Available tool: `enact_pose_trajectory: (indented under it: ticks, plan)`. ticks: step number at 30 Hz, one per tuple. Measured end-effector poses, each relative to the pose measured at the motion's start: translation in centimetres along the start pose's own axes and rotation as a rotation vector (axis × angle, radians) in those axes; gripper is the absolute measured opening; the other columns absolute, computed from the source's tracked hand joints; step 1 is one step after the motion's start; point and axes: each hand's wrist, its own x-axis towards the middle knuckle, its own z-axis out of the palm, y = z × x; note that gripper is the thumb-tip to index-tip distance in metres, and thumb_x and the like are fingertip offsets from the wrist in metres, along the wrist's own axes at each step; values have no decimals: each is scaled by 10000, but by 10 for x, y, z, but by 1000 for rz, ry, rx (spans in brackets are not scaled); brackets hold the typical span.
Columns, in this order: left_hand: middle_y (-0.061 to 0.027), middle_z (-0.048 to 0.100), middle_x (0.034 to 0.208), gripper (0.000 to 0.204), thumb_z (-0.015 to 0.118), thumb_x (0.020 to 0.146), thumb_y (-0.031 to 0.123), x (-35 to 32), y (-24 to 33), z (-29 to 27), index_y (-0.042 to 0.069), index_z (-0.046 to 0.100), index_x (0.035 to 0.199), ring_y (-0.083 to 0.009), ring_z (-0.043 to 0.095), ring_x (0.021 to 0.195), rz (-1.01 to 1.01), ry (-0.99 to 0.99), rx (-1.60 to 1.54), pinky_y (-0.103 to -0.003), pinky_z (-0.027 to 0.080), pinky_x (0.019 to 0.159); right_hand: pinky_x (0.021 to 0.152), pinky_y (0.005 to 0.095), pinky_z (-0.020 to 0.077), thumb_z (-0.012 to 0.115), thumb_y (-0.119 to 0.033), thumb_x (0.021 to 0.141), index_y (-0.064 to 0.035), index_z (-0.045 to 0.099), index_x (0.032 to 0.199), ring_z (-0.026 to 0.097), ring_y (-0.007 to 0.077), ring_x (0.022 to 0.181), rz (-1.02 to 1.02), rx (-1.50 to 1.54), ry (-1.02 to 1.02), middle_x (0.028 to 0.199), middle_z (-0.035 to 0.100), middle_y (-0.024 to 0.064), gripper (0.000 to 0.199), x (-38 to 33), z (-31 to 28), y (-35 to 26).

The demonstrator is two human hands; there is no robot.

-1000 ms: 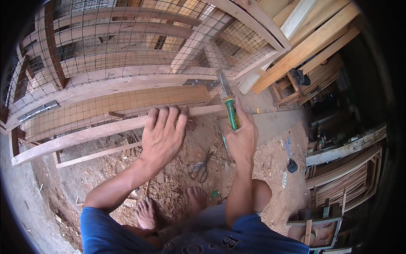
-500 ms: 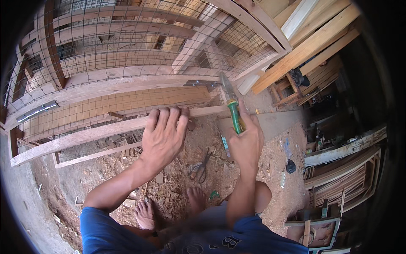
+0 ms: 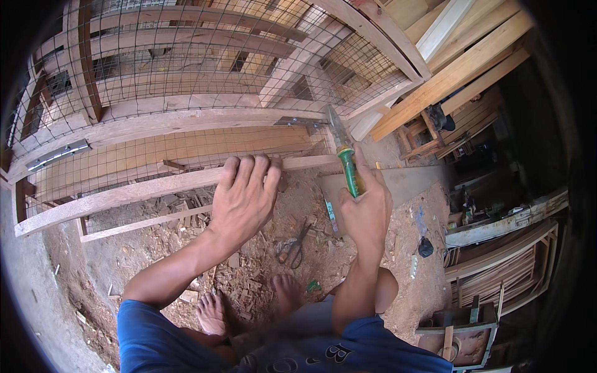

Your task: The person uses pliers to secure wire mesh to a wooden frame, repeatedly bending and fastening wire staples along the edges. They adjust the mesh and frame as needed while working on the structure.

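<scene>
My right hand [image 3: 367,208] is closed round the green handle of a tool [image 3: 349,169] with a flat, tapering grey metal blade, possibly a chisel. The blade points away from me, over the right end of a wooden frame beside a metal hinge [image 3: 301,122]. My left hand [image 3: 245,193] curls its fingers over the near wooden rail [image 3: 137,189] of a wire-mesh door, left of the tool; its thumb is mostly hidden. A second hinge [image 3: 59,155] joins the door to the larger mesh-covered frame [image 3: 168,121] at the left.
Scissors [image 3: 293,250] lie among wood chips near my bare feet [image 3: 212,313]. A flat board [image 3: 404,186] rests on the floor at right. Timber planks [image 3: 460,71] lean at the upper right. Stacked wooden frames [image 3: 504,273] and a small stand [image 3: 460,345] are at far right.
Both hands sit slightly farther right in the picture, as does the tool. The whole view has shifted a little; both grips are the same.
</scene>
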Motion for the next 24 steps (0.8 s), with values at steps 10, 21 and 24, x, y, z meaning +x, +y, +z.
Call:
enact_pose_trajectory:
  ticks: [10,21,24]
  plan:
    - [-91,556,1109,438,660,855,181,0,0,3,61,536,1258,-254,538,999,-13,11,-20,-436,355,971,878,391,501,632,39,728,-167,547,1455,659,363,969,-2,80,66,1071,656,218,761,-1,-1,13]
    - [-90,556,1101,426,668,841,163,1,4,3,71,545,1239,-252,539,992,-29,27,-42,-445,354,971,916,493,502,679,-15,762,-246,498,1495,659,391,1031,25,17,72,1116,642,206,790,14,20,24]
    - [-87,554,1098,437,675,842,173,1,1,2,70,545,1246,-253,537,993,-26,24,-37,-448,352,978,935,496,493,679,-27,762,-253,511,1484,642,415,1065,148,88,91,1174,627,219,775,7,16,24]
